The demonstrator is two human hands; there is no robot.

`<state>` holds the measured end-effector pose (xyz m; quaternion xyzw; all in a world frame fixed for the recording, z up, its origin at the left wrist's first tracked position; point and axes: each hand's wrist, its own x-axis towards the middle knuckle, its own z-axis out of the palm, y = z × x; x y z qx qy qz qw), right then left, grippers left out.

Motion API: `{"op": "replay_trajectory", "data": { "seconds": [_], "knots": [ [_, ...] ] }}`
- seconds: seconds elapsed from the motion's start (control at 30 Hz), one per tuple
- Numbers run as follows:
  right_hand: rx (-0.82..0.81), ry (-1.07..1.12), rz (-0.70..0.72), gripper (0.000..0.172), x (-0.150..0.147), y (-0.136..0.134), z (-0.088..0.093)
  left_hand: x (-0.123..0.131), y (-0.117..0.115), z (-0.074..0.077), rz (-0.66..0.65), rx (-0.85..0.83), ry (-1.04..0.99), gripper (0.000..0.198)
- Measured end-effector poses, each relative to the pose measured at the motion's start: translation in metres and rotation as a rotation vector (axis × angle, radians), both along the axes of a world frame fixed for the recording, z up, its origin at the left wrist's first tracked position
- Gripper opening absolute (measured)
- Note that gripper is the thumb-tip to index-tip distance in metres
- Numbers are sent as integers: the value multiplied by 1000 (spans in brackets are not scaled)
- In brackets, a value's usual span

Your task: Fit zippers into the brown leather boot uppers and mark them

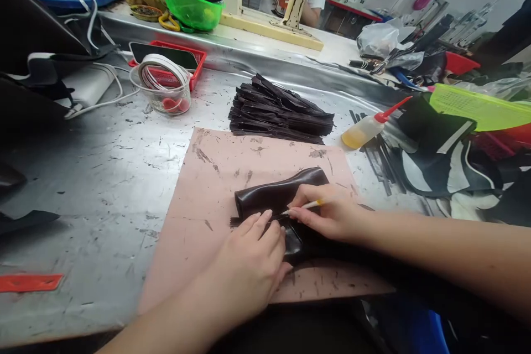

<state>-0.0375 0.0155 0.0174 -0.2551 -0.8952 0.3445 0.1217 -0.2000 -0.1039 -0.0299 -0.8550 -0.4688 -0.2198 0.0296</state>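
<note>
A dark brown leather piece [279,194], partly rolled, lies on a pink work mat [215,177] on the metal table. My left hand [249,263] rests flat on the near part of the leather, fingers stretched out and pressing it down. My right hand [332,213] pinches a thin brush or stick [302,207], whose tip touches the leather just beyond my left fingertips.
A stack of dark leather strips [280,110] sits behind the mat. A glue bottle with a red nozzle [369,128] lies to the right. A clear jar with tape [164,88], a red tray, a green bowl [188,8] and a sewing machine stand further back. Another person sits beyond.
</note>
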Motion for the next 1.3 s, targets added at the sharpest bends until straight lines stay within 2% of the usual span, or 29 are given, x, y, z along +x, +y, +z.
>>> {"op": "replay_trajectory", "data": {
  "seconds": [0.37,1.3],
  "knots": [
    [-40,50,2,10,1,2,-5,0,2,6,9,-33,1,38],
    [-25,16,27,13,1,1,-4,1,0,4,16,-14,4,37]
  ]
}}
